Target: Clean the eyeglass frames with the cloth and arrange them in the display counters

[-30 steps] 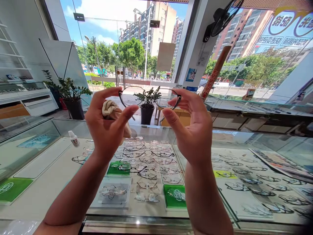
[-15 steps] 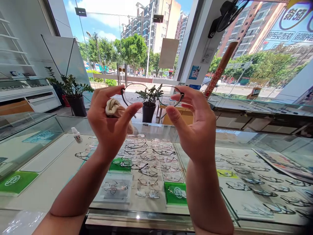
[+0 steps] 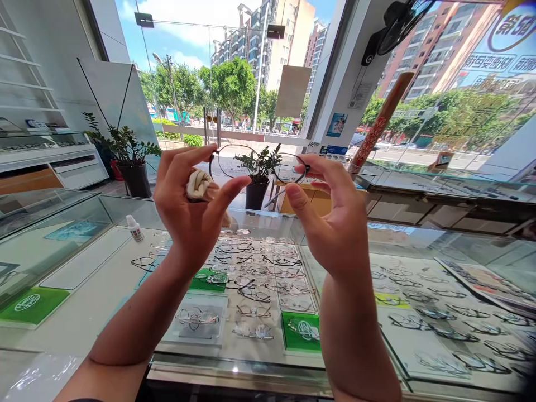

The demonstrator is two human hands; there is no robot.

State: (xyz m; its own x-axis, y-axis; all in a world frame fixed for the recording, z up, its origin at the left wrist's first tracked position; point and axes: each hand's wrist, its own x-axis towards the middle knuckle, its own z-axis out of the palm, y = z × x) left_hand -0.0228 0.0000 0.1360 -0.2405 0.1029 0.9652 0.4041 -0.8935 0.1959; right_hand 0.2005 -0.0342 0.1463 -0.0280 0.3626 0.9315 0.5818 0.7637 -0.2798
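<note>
Above the glass-topped display table [image 3: 234, 373], what is being held up?

Round wire-rimmed eyeglasses [image 3: 232, 145], raised high over the table's far side, with one temple arm [image 3: 274, 198] angling down.

How are they held?

Both hands are curled but not closed. The left hand [image 3: 188, 218] hooks its fingertips over the frame's left end, its thumb spread away. The right hand [image 3: 330, 218] does the same at the right end. A beige cloth [image 3: 197, 185] bunches against the left hand's fingers, and one end hangs behind the palm.

What else does the table carry?

Rows of display frames [image 3: 268, 273] fill its middle, with green cards [image 3: 297, 332] among them. A small white bottle [image 3: 134, 229] stands toward its left side.

And beyond the table?

A potted plant [image 3: 256, 167] shows between the lenses. Past it, a shop window [image 3: 184, 33] looks onto trees [image 3: 228, 89] and apartment towers [image 3: 268, 50].
</note>
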